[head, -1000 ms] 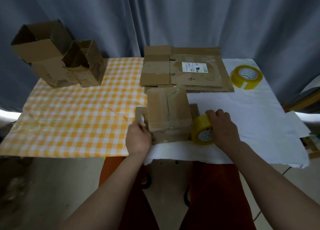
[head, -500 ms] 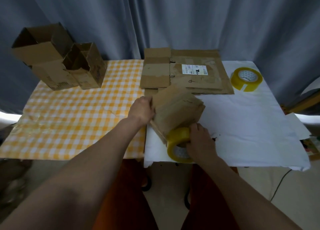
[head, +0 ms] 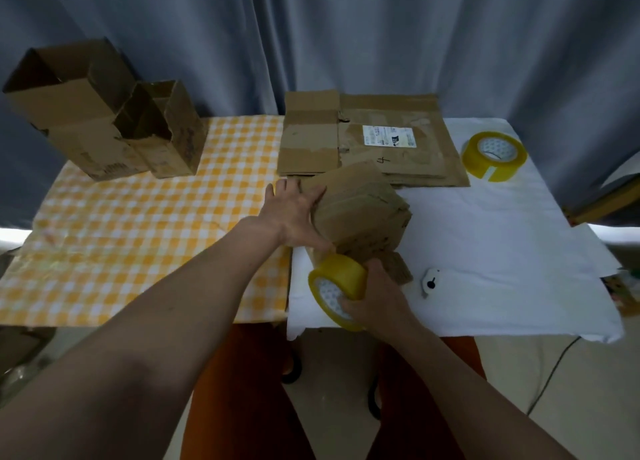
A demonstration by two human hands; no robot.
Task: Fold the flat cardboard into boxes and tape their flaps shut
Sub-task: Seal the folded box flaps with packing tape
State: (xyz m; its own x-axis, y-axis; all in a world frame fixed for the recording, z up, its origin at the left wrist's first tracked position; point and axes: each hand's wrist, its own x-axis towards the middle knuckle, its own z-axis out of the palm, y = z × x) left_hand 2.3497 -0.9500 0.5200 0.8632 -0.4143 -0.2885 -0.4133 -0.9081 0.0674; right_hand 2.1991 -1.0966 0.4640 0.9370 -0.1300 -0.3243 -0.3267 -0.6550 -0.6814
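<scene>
- The box (head: pixel 360 213), small and folded, sits tilted near the front edge of the counter (head: pixel 502 251), on the white cloth (head: pixel 485 286).
- The left hand (head: pixel 294 217) is spread wide, with straight fingers pressed flat against the box's left side and the thumb along its lower left edge.
- The right hand (head: pixel 374 296) grips a tape roll (head: pixel 337 289) just in front of the box, with fingers curled into the core and over the rim. The roll touches the box's lower front corner.
- A loose flap (head: pixel 398 269) of the box lies on the cloth just right of the roll.
- A small white object (head: pixel 431 281) lies on the cloth to the right of the box, apart from it; what it is cannot be told.
- Flat cardboard (head: pixel 374 140) is stacked just behind the box, with a white label (head: pixel 388 136) on top.
- A second roll (head: pixel 495 156) stands behind and to the right of the box, beside the stack.
- Two open boxes (head: pixel 104 120) stand well to the left of the box, on the yellow checked cloth (head: pixel 138 234), leaning together.
- A grey curtain (head: pixel 346 43) hangs behind the counter.
</scene>
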